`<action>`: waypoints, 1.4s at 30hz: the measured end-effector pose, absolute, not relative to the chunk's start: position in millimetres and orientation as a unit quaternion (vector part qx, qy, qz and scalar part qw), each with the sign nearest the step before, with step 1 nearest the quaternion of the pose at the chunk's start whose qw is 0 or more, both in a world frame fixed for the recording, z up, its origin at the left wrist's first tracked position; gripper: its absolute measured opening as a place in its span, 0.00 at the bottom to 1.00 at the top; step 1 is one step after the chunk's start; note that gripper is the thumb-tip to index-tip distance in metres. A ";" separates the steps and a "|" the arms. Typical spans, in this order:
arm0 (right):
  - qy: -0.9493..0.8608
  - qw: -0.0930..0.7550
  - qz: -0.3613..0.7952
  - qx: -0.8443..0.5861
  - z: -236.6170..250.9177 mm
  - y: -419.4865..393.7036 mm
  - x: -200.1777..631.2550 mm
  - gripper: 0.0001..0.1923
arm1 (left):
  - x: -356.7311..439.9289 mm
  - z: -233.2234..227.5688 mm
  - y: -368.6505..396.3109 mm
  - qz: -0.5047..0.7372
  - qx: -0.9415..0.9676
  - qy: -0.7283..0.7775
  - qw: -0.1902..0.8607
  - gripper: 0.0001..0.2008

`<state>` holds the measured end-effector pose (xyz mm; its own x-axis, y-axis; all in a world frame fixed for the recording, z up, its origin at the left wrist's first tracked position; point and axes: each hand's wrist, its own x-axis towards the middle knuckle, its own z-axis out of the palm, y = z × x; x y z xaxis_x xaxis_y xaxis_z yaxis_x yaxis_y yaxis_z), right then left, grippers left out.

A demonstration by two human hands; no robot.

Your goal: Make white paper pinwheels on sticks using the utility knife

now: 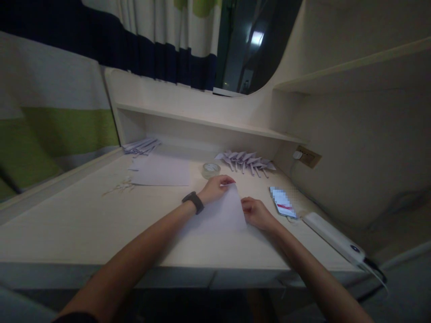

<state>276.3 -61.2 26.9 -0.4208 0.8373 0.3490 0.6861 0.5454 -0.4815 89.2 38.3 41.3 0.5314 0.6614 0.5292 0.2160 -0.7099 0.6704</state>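
Note:
A white sheet of paper (224,215) lies on the desk in front of me, partly under my left forearm. My left hand (217,187), with a dark watch (193,202) on its wrist, pinches the far corner of the sheet. At the sheet's right edge, my right hand (257,213) has its fingers curled closed on the paper. Just beyond my left hand sits a roll of clear tape (211,169). Several folded paper pinwheels (247,161) stand in a row at the back, to the right of the tape.
Left of the tape lies a stack of white paper (161,171), with a pile of folded paper strips (141,146) behind it. To my right are a phone (283,202) and a white power strip (333,237) with cables. A low shelf (202,119) spans the back.

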 end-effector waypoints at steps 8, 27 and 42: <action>-0.826 0.300 0.132 -0.459 18.9 -62.6 274.7 0.13 | 7.5 35.0 -15.2 0.195 0.920 0.339 0.033 0.21; -0.850 0.294 0.107 -0.424 18.1 -71.5 261.5 0.12 | -25.1 1.7 -28.5 0.111 0.913 0.392 0.025 0.31; -0.850 0.273 0.212 -0.398 31.4 -89.1 252.5 0.09 | -23.8 3.1 -31.7 0.116 0.909 0.401 0.017 0.32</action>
